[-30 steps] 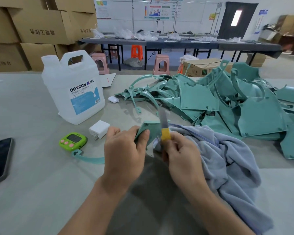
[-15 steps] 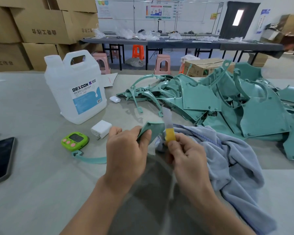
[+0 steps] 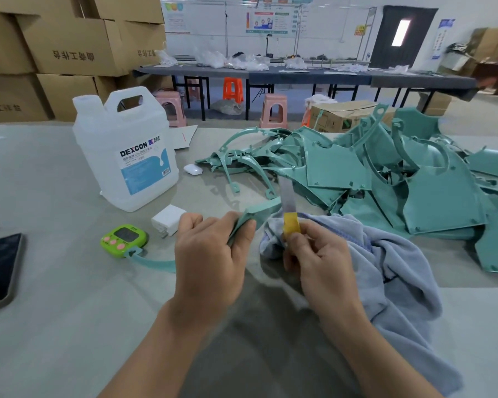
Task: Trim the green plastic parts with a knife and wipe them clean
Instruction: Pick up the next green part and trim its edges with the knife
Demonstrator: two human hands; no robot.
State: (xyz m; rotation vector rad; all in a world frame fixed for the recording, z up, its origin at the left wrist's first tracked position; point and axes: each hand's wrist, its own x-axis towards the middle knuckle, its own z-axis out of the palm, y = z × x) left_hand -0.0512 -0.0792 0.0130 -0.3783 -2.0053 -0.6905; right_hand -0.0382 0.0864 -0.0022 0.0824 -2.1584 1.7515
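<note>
Two hands work over the middle of the bench [image 3: 55, 326], toward its near edge. The left hand [image 3: 210, 254] grips one green part [image 3: 256, 214], fingers and thumb curled round it. The part's long axis runs from that hand toward the far right, and its free end meets the blade. The right hand [image 3: 319, 259] pinches the one knife [image 3: 288, 196] by its yellow-taped handle. The blade points toward the far edge, its long axis running near to far. One grey-blue cloth [image 3: 385, 268] lies under the right hand and trails toward the near right corner. A pile of green parts [image 3: 385, 179] fills the far right of the bench, too tangled to count. One green strip [image 3: 153, 264] lies left of the left hand; I cannot tell whether it belongs to the held part. Toward the far edge, left of the middle, stands one white jug [image 3: 127, 156], with one green timer [image 3: 123, 239] and one white charger [image 3: 168, 219] nearer. One dark phone [image 3: 0, 268] lies at the left edge.
</note>
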